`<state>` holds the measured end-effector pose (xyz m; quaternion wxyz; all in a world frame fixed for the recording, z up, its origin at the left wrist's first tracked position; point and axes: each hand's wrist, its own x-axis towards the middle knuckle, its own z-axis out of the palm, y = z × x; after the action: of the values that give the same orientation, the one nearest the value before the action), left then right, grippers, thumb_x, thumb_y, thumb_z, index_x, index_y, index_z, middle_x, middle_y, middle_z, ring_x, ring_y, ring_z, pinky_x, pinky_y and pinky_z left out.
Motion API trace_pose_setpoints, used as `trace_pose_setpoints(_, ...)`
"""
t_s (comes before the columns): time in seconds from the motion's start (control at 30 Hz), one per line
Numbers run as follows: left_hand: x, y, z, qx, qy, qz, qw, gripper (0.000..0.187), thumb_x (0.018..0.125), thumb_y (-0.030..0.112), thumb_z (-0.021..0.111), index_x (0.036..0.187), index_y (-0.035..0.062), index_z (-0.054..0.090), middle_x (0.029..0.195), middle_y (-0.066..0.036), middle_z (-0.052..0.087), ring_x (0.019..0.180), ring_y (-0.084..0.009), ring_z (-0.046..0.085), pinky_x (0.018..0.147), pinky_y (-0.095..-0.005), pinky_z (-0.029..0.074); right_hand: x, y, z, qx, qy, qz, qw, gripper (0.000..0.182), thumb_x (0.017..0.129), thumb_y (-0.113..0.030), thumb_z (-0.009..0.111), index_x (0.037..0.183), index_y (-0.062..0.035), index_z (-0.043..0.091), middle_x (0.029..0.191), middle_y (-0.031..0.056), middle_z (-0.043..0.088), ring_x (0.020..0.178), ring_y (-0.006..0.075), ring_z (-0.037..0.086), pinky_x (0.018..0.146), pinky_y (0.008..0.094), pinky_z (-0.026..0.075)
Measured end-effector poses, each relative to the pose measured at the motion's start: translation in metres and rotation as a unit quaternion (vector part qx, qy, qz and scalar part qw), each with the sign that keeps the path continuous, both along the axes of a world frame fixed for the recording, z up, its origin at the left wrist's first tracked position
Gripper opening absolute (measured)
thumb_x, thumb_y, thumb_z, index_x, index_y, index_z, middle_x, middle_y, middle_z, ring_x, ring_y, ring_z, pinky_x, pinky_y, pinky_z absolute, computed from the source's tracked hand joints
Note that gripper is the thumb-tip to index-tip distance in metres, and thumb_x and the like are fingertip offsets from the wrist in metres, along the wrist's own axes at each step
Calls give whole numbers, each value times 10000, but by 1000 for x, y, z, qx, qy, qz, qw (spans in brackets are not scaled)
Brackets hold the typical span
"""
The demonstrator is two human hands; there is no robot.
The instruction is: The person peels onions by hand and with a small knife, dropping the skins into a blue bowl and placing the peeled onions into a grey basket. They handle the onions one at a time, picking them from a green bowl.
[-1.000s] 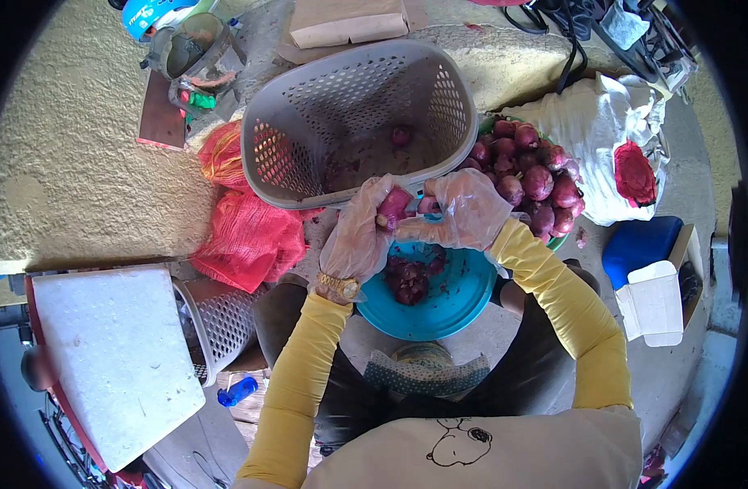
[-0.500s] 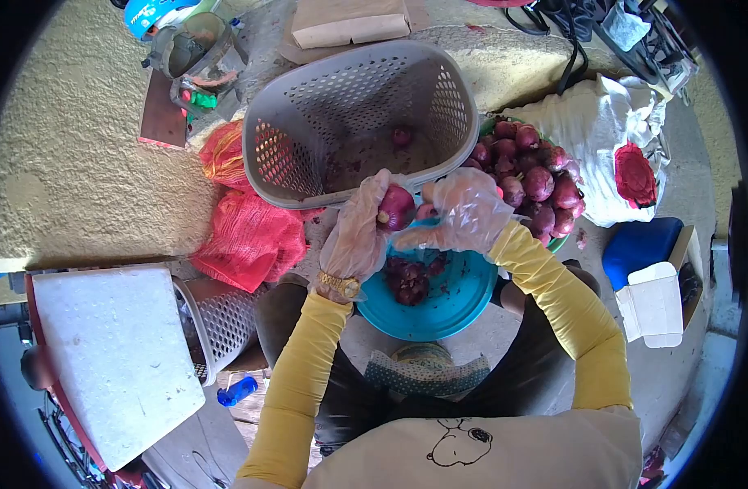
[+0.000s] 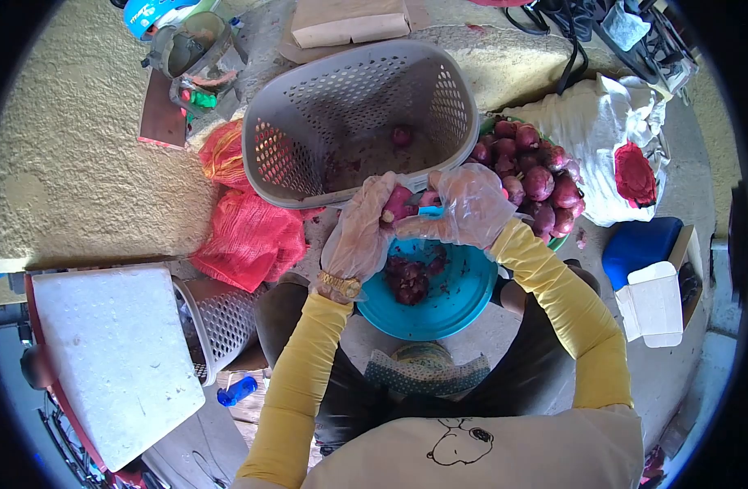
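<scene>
Above the turquoise basin, my left hand point(image 3: 363, 220), in a clear plastic glove, is closed around a red onion point(image 3: 399, 205). My right hand point(image 3: 469, 205), gloved the same way, has its fingers curled, with the fingertips at the onion's right side. A small pinkish-red bit shows by its outer edge; what it grips is mostly hidden. Dark red onion skins point(image 3: 408, 281) lie in the turquoise basin point(image 3: 427, 322) below both hands. Beyond them stands a grey perforated basket point(image 3: 354, 69) with one red onion point(image 3: 401, 135) at its bottom.
Many red onions point(image 3: 539, 183) are heaped at the right, beside a white sack point(image 3: 586, 122). Red mesh bags point(image 3: 248, 236) lie left of the basket. A white foam board point(image 3: 113, 359) and another perforated basket point(image 3: 223, 322) are at the lower left. An open carton point(image 3: 655, 301) sits at the right.
My right hand has moved slightly left and up, its fingers now against the onion. The onion has turned in my left hand, and a paler patch shows on it.
</scene>
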<state>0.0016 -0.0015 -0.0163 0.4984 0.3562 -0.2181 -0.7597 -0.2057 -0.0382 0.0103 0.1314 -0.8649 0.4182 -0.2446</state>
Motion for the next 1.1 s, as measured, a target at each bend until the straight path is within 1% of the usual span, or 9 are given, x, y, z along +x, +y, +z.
trace_pose_setpoints(0.37, -1, 0, -3, -156, -286, -2, 945, 351, 1111, 345, 537, 1084, 13, 648, 867, 25, 445, 744, -93, 343, 731, -240, 418, 1, 2, 4, 99, 57, 17, 993, 736, 766, -827, 687, 892, -106, 760, 713, 146, 696, 709, 376, 709, 642, 463, 552)
trace_pose_setpoints(0.5, -10, 0, 12, -22, -50, 30, 998, 358, 1106, 358, 545, 1084, 16, 649, 863, 24, 454, 740, -101, 358, 718, -242, 400, 2, 5, -5, 79, 107, 33, 991, 734, 756, -849, 673, 765, -120, 759, 666, 137, 686, 703, 365, 711, 630, 452, 551)
trace_pose_setpoints(0.6, -6, -1, 6, -17, -68, 50, 996, 343, 1103, 358, 550, 1079, 31, 655, 853, 25, 458, 738, -106, 372, 700, -245, 388, 0, 0, 4, 104, 112, 34, 988, 773, 744, -866, 663, 829, -104, 758, 672, 140, 682, 689, 352, 711, 626, 450, 548)
trace_pose_setpoints(0.67, 7, -3, -16, -230, -389, -13, 892, 332, 1101, 358, 555, 1081, 44, 662, 853, 37, 461, 741, -86, 376, 682, -236, 379, 0, 0, 0, 43, 56, 15, 997, 770, 707, -844, 714, 817, -81, 720, 649, 116, 659, 634, 342, 687, 612, 437, 538)
trace_pose_setpoints(0.8, 2, -1, -10, -122, -289, 12, 950, 322, 1101, 355, 558, 1083, 53, 669, 854, 50, 457, 736, -64, 365, 675, -213, 371, -3, 1, -7, -37, 79, -35, 996, 823, 657, -831, 769, 841, -36, 657, 601, 117, 600, 578, 341, 660, 591, 430, 525)
trace_pose_setpoints(0.9, 16, -1, -29, -308, -446, -54, 839, 640, 862, -130, 657, 1468, 30, 524, 1039, -66, 568, 830, -180, 520, 807, -313, 512, -5, -1, -14, -25, 37, -24, 999, 822, 663, -836, 763, 810, -36, 651, 591, 140, 587, 573, 361, 649, 587, 434, 524)
trace_pose_setpoints(1.0, 13, -1, -17, -233, -345, -70, 906, 542, 928, -81, 645, 1448, 23, 533, 1013, -30, 547, 821, -146, 488, 788, -282, 494, -4, 1, -13, -34, 59, -29, 997, 804, 668, -835, 763, 773, -46, 652, 598, 136, 599, 577, 359, 654, 579, 436, 520)
trace_pose_setpoints(1.07, 15, -5, -22, 0, 91, -32, 995, 456, 981, -37, 627, 1425, 11, 537, 978, -9, 527, 823, -131, 467, 785, -265, 482, -4, 0, -12, -22, 45, -23, 998, 789, 674, -831, 765, 752, -54, 653, 604, 131, 609, 578, 352, 657, 576, 434, 518)
trace_pose_setpoints(1.1, 11, -3, -16, 0, 91, -32, 995, 456, 981, -37, 627, 1425, 11, 537, 978, -9, 527, 823, -131, 467, 785, -265, 482, -4, 0, -12, -10, 30, -16, 999, 775, 679, -826, 766, 730, -61, 654, 609, 126, 618, 580, 344, 661, 573, 431, 516)
